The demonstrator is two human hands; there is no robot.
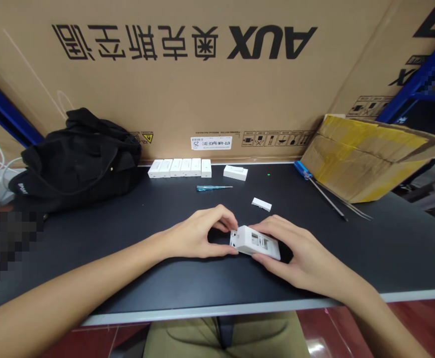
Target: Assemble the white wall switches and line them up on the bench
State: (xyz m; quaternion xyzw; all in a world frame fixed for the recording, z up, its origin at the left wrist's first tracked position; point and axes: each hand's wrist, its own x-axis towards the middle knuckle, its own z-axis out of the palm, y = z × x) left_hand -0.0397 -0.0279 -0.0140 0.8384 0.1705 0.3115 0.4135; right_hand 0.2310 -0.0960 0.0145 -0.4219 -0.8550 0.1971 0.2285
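White plastic housing (255,242) sits gripped between my left hand (197,233) and right hand (299,251), fingers (225,218) curled round its ends over the worktop (352,263); a row of white pieces (179,168) and one loose piece (261,204) lie untouched beyond

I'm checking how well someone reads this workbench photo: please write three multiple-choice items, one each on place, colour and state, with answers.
1. Where is the black bag relative to the row of white plastic pieces? A left of it; B right of it; C on top of it.
2. What colour is the small screwdriver's handle? A red; B blue; C green.
3. What state is the white plastic housing in? A lying untouched; B inside a box; C held between the left hand and right hand.

1 A: the bag sits past the row's left end.
2 B: the handle shows blue.
3 C: both hands grip it.
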